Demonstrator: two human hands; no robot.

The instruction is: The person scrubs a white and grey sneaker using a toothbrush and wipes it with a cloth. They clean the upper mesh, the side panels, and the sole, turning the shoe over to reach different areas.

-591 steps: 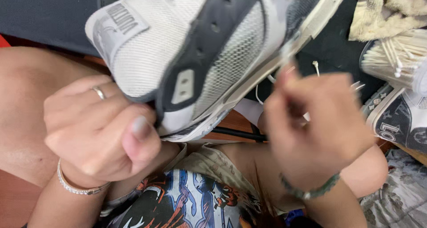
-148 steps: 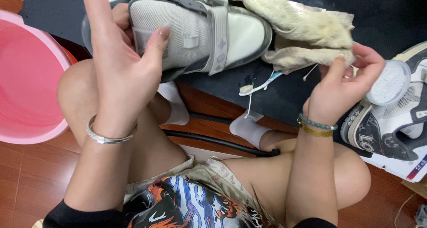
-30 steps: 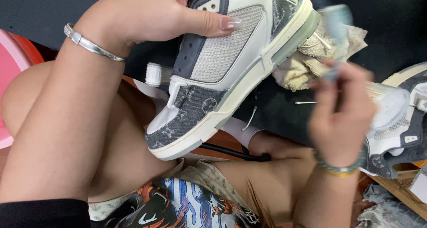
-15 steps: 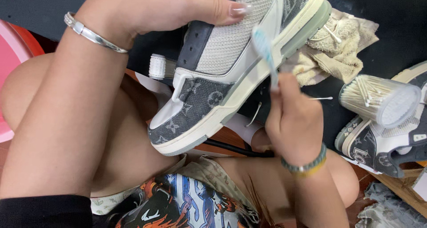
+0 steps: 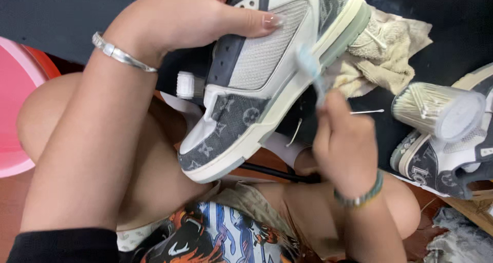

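1. Fingers of the right hand (image 5: pixel 343 140) are clenched round the handle of a toothbrush (image 5: pixel 312 70), its pale blue head blurred against the side of a sneaker (image 5: pixel 267 83).
2. Fingers of the left hand (image 5: pixel 190 22) grasp the sneaker from above, thumb pressed on the mesh panel, holding it tilted over the knees with the toe pointing down.
3. Scrubbing looks like the step in hand: the bristles meet the cream sole edge just below the mesh.
4. A next stroke would call for a firm hold on the shoe and short passes along the sole line, I judge.
5. Beyond, a crumpled beige cloth (image 5: pixel 382 57) lies on the dark counter (image 5: pixel 61 16), with a tub of cotton swabs (image 5: pixel 436 109) resting on a second sneaker (image 5: pixel 441 165); a pink basin (image 5: pixel 15 114) sits at the left.
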